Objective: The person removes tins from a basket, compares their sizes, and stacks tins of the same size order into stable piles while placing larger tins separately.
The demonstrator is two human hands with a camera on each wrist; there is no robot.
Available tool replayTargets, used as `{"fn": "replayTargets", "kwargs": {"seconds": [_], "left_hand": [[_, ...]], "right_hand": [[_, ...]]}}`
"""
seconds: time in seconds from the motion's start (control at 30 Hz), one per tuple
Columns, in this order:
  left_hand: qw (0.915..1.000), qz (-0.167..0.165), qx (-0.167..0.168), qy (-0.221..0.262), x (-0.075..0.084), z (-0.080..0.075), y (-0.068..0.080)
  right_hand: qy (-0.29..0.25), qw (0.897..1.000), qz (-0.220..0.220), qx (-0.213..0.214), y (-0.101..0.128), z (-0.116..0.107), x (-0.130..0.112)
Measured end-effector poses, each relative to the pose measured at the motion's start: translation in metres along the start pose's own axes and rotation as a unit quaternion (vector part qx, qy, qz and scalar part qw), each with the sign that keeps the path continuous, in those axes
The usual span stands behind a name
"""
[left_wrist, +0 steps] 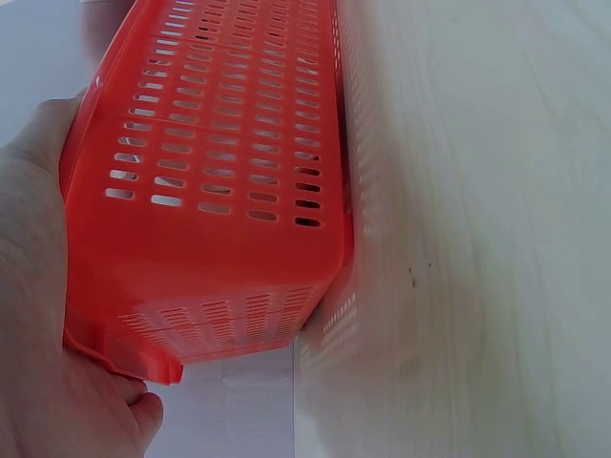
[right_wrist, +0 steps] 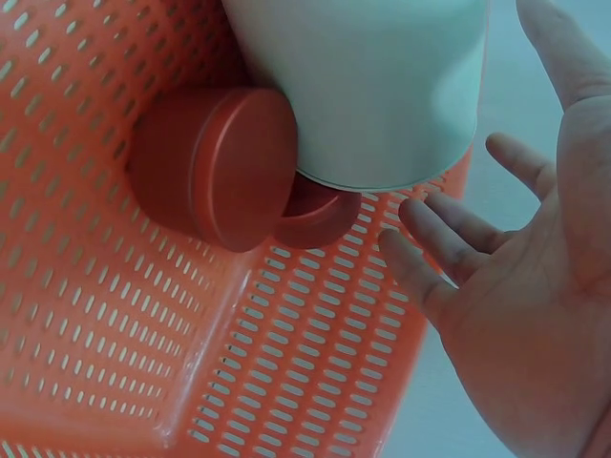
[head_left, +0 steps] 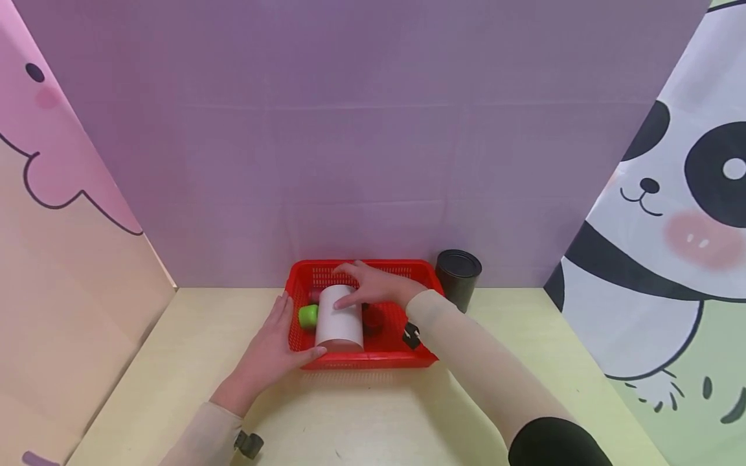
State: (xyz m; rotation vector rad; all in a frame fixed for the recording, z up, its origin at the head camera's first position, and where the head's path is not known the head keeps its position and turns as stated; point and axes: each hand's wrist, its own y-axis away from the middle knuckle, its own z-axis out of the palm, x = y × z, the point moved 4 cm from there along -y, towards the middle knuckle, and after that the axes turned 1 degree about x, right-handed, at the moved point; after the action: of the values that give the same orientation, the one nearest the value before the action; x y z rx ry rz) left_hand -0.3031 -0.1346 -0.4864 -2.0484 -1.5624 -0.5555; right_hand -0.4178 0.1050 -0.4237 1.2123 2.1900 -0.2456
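A white cylindrical can [head_left: 340, 320] sits inside a red perforated basket [head_left: 402, 359]. My left hand [head_left: 272, 342] holds the basket's front left corner, its thumb along the front rim and its fingers at the left rim. Over the can reaches my right hand [head_left: 375, 285], fingers spread and thumb overlapping the can in the head view. In the right wrist view those fingers are apart and hold nothing. Beside the can lie a round dark red tin [right_wrist: 224, 172] and a second red round piece [right_wrist: 320, 215], partly hidden. A small green object [head_left: 308, 317] is at the can's left.
A black lidded can [head_left: 459, 278] stands right of the basket, close to its back right corner. The pale wooden table [head_left: 350, 414] stretches in front. Behind is a purple cloth wall [head_left: 373, 162], with printed panels on both sides.
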Motion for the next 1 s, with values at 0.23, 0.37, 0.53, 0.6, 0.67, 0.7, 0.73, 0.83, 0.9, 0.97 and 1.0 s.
{"fn": "replayTargets", "kwargs": {"seconds": [0.23, 0.37, 0.53, 0.6, 0.67, 0.7, 0.73, 0.83, 0.9, 0.97, 1.0], "left_hand": [[1.0000, 0.002, -0.002, -0.003, 0.001, 0.000, 0.001], [1.0000, 0.000, -0.003, -0.001, 0.000, 0.001, 0.001], [1.0000, 0.001, 0.000, -0.001, -0.001, 0.001, 0.001], [1.0000, 0.000, 0.001, -0.001, 0.000, 0.001, 0.001], [1.0000, -0.001, 0.001, -0.002, 0.001, 0.000, 0.002], [1.0000, -0.001, 0.001, -0.002, 0.001, 0.000, 0.002], [1.0000, -0.002, 0.001, -0.002, 0.002, -0.001, 0.002], [1.0000, -0.001, 0.002, -0.003, 0.003, -0.002, 0.002], [1.0000, -0.001, 0.003, -0.003, 0.004, -0.002, 0.002], [1.0000, -0.001, 0.003, -0.003, 0.004, -0.003, 0.003], [1.0000, -0.001, 0.004, -0.003, 0.004, -0.003, 0.003]], "right_hand": [[-0.009, 1.000, -0.010, -0.019, -0.002, 0.007, 0.004], [0.003, 1.000, -0.019, -0.024, -0.003, 0.011, 0.004], [-0.008, 0.999, -0.012, -0.033, -0.004, 0.013, 0.004], [-0.024, 0.999, -0.005, -0.038, -0.004, 0.014, 0.003], [-0.040, 0.998, 0.003, -0.042, -0.004, 0.014, 0.003], [-0.042, 0.998, 0.005, -0.043, -0.005, 0.014, 0.003], [-0.046, 0.998, 0.007, -0.045, -0.005, 0.014, 0.003], [-0.054, 0.997, 0.010, -0.047, -0.004, 0.014, 0.003], [-0.057, 0.997, 0.012, -0.049, -0.005, 0.014, 0.003], [-0.059, 0.997, 0.015, -0.050, -0.005, 0.013, 0.003], [-0.059, 0.997, 0.016, -0.051, -0.005, 0.013, 0.003]]}}
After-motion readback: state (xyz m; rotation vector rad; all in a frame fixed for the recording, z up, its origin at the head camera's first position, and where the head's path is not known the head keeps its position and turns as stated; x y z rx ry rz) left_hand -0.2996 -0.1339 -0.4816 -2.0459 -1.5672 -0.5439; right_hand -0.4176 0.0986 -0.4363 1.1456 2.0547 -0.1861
